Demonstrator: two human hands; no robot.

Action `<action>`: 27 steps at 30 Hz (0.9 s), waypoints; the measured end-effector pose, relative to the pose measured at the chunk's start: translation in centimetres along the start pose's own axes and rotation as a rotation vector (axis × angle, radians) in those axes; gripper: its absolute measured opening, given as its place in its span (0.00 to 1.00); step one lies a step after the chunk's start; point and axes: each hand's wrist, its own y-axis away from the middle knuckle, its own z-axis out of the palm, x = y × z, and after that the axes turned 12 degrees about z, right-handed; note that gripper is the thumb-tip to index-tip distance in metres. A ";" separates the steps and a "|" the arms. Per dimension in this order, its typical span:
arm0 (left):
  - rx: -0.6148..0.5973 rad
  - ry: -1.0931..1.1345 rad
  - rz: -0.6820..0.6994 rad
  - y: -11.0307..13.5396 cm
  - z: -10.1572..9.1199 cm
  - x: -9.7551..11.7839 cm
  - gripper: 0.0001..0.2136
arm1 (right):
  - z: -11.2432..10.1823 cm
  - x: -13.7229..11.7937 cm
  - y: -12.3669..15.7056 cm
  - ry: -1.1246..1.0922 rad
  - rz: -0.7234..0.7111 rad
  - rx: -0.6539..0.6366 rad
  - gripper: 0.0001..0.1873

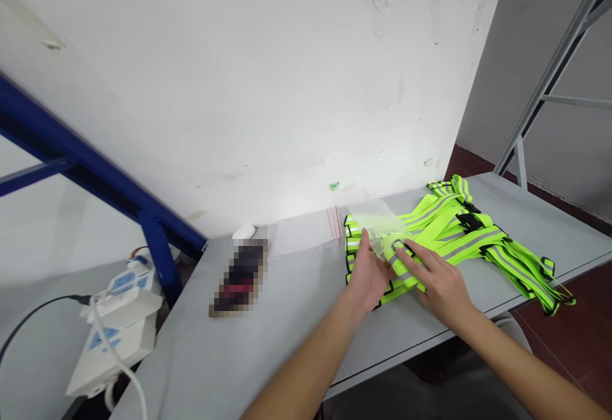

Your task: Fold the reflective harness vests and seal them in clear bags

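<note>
My left hand (369, 278) grips a clear plastic bag (380, 215) by its near end, thumb pointing up. Against the bag's near end, my right hand (442, 285) presses a folded neon-yellow reflective strap (400, 266) with a grey stripe and a black buckle. Its fingers lie closed over the fold; how far the strap reaches into the bag I cannot tell. Beneath and beyond both hands spreads a pile of similar reflective straps (478, 241), with black buckles lined up along its left end.
Flat zip bags (306, 234) with red seal lines lie by the wall (296, 88). Left of them are a blurred-out dark object (241, 280) and a white rounded item (243, 232). White power strips (122, 327) with cables sit beside a blue metal frame (160, 254).
</note>
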 end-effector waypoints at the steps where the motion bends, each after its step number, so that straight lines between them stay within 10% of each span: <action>1: 0.023 0.027 -0.044 0.1 0.1 0.0 0.26 | 0.0 -0.2 0.0 0.005 -0.025 0.004 0.43; 17: -0.063 0.093 -0.069 0.5 -0.4 -0.7 0.11 | -0.4 -1.1 -2.3 -0.173 -0.123 -0.048 0.27; 27: 0.026 0.223 -0.268 0.1 -1.0 -0.8 0.09 | 0.5 -2.7 -1.9 -0.242 0.158 -0.040 0.20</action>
